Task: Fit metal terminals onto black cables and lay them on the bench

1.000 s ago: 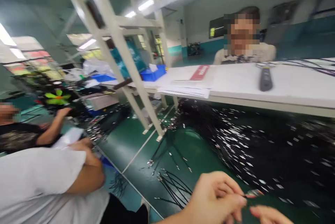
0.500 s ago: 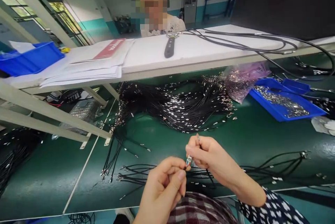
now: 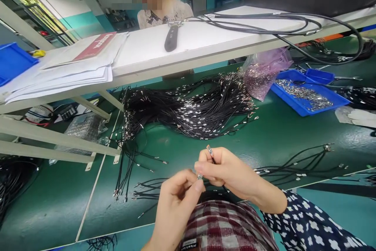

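Observation:
My left hand (image 3: pixel 179 196) is closed in a pinch on a small silvery metal connector (image 3: pixel 199 176), most of it hidden by the fingertips. My right hand (image 3: pixel 230 167) touches the left fingertips. Its fingers are wrapped round a black cable, whose metal-tipped end (image 3: pixel 209 150) sticks up above the index finger. Whether the connector sits on this same cable I cannot tell. Below and beside both hands, loose black cables (image 3: pixel 147 195) lie along the bench's front edge, more of them (image 3: pixel 293 165) to the right.
A big bundle of black cables (image 3: pixel 194 110) lies beyond my hands on the green bench (image 3: pixel 293 137). Behind it are a pink bag of metal parts (image 3: pixel 258 78) and a blue tray (image 3: pixel 308 112). A white shelf (image 3: pixel 141 55) holds a black-handled tool (image 3: pixel 171 38). Opposite, a person (image 3: pixel 164 12) faces me.
The view has shifted, so bench and shelf sit further left and higher. My hands have drawn closer together, and the metal connector between them is more covered by fingers.

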`<act>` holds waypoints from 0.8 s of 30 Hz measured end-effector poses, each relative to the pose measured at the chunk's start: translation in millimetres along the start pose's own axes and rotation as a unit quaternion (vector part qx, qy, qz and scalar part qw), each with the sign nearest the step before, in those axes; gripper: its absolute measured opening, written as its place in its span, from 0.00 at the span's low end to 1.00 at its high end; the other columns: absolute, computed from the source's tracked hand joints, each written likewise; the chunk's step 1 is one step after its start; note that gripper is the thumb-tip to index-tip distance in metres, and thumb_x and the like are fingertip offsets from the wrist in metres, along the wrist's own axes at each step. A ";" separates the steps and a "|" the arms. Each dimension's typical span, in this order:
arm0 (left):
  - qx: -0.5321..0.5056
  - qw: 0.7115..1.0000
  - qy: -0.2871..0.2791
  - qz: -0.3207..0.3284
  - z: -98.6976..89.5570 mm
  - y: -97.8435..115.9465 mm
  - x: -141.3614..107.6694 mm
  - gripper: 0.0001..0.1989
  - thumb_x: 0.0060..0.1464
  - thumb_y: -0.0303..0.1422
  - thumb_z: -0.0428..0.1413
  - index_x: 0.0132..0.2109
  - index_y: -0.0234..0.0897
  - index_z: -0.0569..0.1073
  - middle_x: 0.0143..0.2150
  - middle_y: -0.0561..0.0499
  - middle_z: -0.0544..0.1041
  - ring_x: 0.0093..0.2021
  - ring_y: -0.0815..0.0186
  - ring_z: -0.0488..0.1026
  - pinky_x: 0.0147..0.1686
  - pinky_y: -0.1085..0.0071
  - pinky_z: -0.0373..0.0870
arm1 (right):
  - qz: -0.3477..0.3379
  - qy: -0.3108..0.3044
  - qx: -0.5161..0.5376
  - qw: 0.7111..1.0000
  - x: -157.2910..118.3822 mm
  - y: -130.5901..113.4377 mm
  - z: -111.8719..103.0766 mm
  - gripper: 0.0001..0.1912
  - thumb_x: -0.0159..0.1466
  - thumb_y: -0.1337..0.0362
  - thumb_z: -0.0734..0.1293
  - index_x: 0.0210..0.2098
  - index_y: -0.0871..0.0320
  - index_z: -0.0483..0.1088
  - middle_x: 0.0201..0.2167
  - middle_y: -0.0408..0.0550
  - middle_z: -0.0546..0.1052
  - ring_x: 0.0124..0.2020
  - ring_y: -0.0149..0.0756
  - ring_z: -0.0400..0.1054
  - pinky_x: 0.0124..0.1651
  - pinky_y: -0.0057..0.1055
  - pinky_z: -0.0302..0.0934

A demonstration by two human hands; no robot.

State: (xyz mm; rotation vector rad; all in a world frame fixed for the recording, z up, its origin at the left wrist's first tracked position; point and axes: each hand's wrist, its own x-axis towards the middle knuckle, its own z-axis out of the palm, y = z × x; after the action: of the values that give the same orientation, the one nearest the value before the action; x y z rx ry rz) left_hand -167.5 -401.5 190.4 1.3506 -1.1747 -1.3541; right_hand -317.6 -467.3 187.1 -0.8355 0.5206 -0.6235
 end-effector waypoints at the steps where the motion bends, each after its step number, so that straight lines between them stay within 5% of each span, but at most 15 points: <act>1: 0.010 1.000 0.007 0.006 -0.2 -1.3 0.5 0.15 0.56 0.38 0.56 0.25 0.36 0.70 0.22 0.55 0.67 0.25 0.71 0.59 0.27 0.75 0.56 | -0.017 0.008 -0.015 1.000 -0.3 0.3 1.5 0.17 0.61 0.58 0.70 0.24 0.61 0.63 0.16 0.34 0.58 0.18 0.22 0.43 0.20 0.23 0.38; 8: -0.045 0.999 0.011 0.022 -3.9 -7.4 0.9 0.15 0.56 0.36 0.55 0.23 0.35 0.72 0.21 0.53 0.66 0.25 0.69 0.58 0.27 0.73 0.56 | -0.063 -0.010 -0.065 0.996 -0.1 2.9 10.5 0.15 0.65 0.56 0.66 0.29 0.62 0.67 0.22 0.42 0.70 0.24 0.26 0.59 0.30 0.25 0.53; 14: -0.082 0.994 0.067 0.035 -16.4 10.7 8.5 0.08 0.54 0.37 0.58 0.34 0.37 0.76 0.25 0.54 0.64 0.26 0.71 0.57 0.26 0.74 0.57 | -0.027 -0.015 -0.028 0.999 -7.4 8.6 7.5 0.13 0.69 0.54 0.60 0.36 0.58 0.59 0.23 0.38 0.65 0.19 0.23 0.46 0.21 0.22 0.41; 16: -0.028 0.998 0.045 0.030 -19.9 17.3 13.0 0.08 0.53 0.34 0.60 0.41 0.40 0.77 0.26 0.55 0.64 0.27 0.72 0.59 0.28 0.75 0.59 | 0.009 -0.077 0.023 0.997 -7.7 13.7 4.4 0.14 0.71 0.55 0.58 0.35 0.58 0.58 0.22 0.39 0.66 0.17 0.23 0.44 0.18 0.23 0.38; 19: 0.000 0.998 -0.051 0.026 -22.1 22.8 20.1 0.04 0.54 0.32 0.60 0.38 0.40 0.78 0.29 0.54 0.66 0.30 0.71 0.64 0.30 0.76 0.63 | 0.060 -0.162 0.118 0.978 -6.4 21.5 0.7 0.12 0.70 0.56 0.59 0.36 0.60 0.61 0.20 0.39 0.65 0.15 0.22 0.41 0.17 0.23 0.36; 24: 0.000 0.999 -0.043 0.021 -23.0 20.6 28.2 0.02 0.55 0.31 0.60 0.37 0.40 0.76 0.28 0.55 0.68 0.29 0.73 0.63 0.30 0.78 0.62 | 0.070 -0.161 0.166 0.970 -7.0 24.1 -1.7 0.11 0.70 0.60 0.59 0.35 0.60 0.61 0.20 0.39 0.65 0.15 0.20 0.38 0.16 0.21 0.34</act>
State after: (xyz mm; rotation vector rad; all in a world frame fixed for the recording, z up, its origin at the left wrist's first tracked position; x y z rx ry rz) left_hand -146.3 -433.9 206.3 1.2723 -1.2539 -1.3938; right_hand -316.5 -451.0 168.1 -0.5600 0.1696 -0.4178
